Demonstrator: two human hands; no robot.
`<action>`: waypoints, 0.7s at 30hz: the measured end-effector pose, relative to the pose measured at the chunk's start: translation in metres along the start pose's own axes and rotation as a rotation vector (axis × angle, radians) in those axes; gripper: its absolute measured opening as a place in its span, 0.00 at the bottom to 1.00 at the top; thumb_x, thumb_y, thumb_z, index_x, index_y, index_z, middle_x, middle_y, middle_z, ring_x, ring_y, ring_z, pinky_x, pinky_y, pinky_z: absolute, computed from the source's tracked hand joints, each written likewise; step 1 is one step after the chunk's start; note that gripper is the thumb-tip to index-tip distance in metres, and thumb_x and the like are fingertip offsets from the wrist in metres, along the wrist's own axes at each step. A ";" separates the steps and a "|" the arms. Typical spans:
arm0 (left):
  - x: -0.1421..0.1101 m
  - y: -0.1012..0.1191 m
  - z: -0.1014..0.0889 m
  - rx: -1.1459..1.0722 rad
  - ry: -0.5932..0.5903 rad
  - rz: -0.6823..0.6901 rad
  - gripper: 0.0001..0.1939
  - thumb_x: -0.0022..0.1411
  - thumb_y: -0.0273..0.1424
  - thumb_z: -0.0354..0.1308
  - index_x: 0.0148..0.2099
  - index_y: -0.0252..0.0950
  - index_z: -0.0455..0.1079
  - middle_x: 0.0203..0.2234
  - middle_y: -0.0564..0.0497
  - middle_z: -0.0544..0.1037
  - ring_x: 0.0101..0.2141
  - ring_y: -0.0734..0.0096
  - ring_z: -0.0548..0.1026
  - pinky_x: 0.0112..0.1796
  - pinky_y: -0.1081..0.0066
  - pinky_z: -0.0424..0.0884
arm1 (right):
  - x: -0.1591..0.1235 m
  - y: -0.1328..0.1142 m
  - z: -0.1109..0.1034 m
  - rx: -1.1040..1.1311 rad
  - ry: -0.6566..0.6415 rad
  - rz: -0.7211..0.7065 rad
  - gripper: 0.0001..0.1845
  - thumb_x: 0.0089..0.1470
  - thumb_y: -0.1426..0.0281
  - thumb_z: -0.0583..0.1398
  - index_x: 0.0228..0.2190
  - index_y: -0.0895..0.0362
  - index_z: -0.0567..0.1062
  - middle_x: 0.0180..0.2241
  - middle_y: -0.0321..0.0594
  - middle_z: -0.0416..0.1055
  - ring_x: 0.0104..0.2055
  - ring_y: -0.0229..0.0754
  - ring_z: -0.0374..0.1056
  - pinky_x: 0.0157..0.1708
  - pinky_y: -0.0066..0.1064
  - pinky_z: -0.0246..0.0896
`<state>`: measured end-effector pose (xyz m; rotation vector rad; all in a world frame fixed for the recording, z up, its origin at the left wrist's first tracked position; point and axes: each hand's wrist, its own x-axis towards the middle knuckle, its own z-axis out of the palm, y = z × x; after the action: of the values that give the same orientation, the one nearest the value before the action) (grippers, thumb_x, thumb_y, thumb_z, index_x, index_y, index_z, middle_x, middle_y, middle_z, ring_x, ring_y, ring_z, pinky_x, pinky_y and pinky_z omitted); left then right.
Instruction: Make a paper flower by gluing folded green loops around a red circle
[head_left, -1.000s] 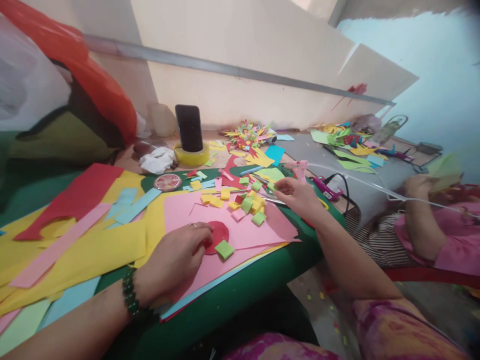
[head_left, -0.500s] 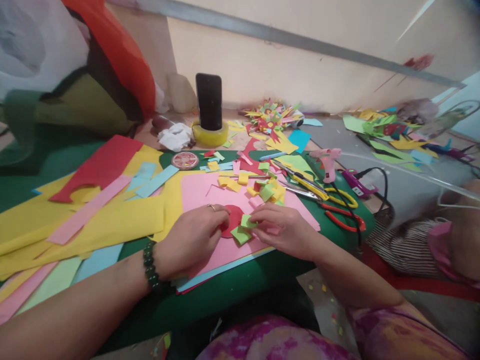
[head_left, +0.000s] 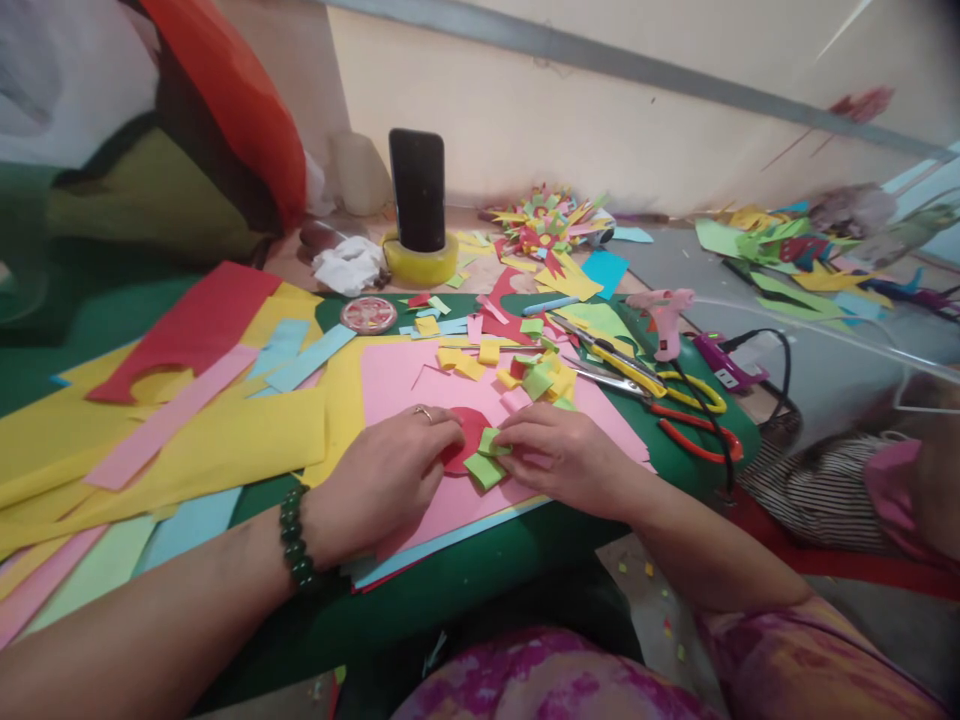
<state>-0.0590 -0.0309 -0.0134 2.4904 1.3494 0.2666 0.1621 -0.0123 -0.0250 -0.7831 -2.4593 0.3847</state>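
Note:
My left hand (head_left: 379, 478) lies on a pink paper sheet (head_left: 405, 380), its curled fingers pressing the left edge of a red paper circle (head_left: 466, 438). My right hand (head_left: 559, 455) pinches a small green paper piece (head_left: 491, 442) against the circle's right side. Another green square (head_left: 484, 469) lies just below it, touching the circle. A heap of small yellow and green paper squares (head_left: 532, 378) sits a short way behind my right hand.
Scissors with yellow handles (head_left: 637, 370) and red-handled ones (head_left: 694, 435) lie right of the pink sheet, beside a pink glue gun (head_left: 664, 320). A phone (head_left: 418, 190) stands in a yellow tape roll (head_left: 421, 265). Coloured paper strips (head_left: 172, 420) cover the left. Another person (head_left: 885, 480) sits at right.
My right hand came back from the heap of squares with a green piece and set it against the red circle. The camera view dropped and shifted left. My left hand stayed put.

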 end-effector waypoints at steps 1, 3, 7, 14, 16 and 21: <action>0.000 0.000 0.000 0.002 0.003 0.001 0.15 0.59 0.20 0.46 0.37 0.36 0.74 0.39 0.47 0.79 0.41 0.62 0.75 0.41 0.64 0.73 | 0.000 0.000 -0.001 -0.001 -0.012 0.003 0.05 0.57 0.74 0.59 0.35 0.57 0.76 0.34 0.41 0.77 0.36 0.38 0.71 0.37 0.28 0.67; 0.000 -0.001 0.001 0.003 0.011 0.004 0.15 0.59 0.20 0.46 0.37 0.36 0.74 0.39 0.47 0.79 0.41 0.62 0.76 0.41 0.64 0.73 | 0.000 0.000 -0.002 -0.005 -0.032 0.005 0.06 0.58 0.74 0.58 0.35 0.57 0.76 0.35 0.42 0.77 0.37 0.38 0.71 0.37 0.28 0.67; 0.000 -0.001 0.002 0.004 0.025 0.016 0.15 0.60 0.20 0.46 0.37 0.36 0.75 0.40 0.46 0.79 0.41 0.62 0.76 0.42 0.64 0.73 | 0.000 0.001 -0.002 -0.022 -0.044 0.002 0.06 0.58 0.73 0.59 0.35 0.58 0.77 0.35 0.42 0.77 0.37 0.38 0.72 0.37 0.28 0.67; 0.000 -0.001 0.001 0.007 0.016 0.005 0.15 0.60 0.21 0.47 0.37 0.36 0.75 0.40 0.46 0.79 0.42 0.61 0.76 0.42 0.63 0.74 | 0.000 -0.001 -0.002 -0.095 -0.059 -0.017 0.07 0.58 0.73 0.58 0.35 0.57 0.77 0.35 0.42 0.77 0.37 0.38 0.72 0.36 0.28 0.66; 0.000 0.000 0.000 0.010 0.010 0.002 0.15 0.60 0.21 0.47 0.37 0.36 0.75 0.40 0.46 0.79 0.42 0.61 0.76 0.42 0.63 0.74 | -0.001 0.000 -0.001 -0.121 -0.064 -0.028 0.07 0.59 0.73 0.57 0.35 0.57 0.77 0.35 0.42 0.77 0.37 0.38 0.71 0.36 0.28 0.66; 0.000 0.000 0.000 0.010 0.016 0.003 0.15 0.60 0.20 0.47 0.37 0.36 0.75 0.40 0.47 0.79 0.42 0.62 0.76 0.42 0.65 0.74 | -0.002 -0.001 -0.002 -0.180 -0.074 -0.041 0.08 0.59 0.72 0.57 0.36 0.57 0.77 0.37 0.42 0.76 0.37 0.38 0.71 0.35 0.27 0.65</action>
<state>-0.0590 -0.0314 -0.0136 2.5043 1.3563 0.2812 0.1643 -0.0145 -0.0240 -0.8029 -2.6019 0.1825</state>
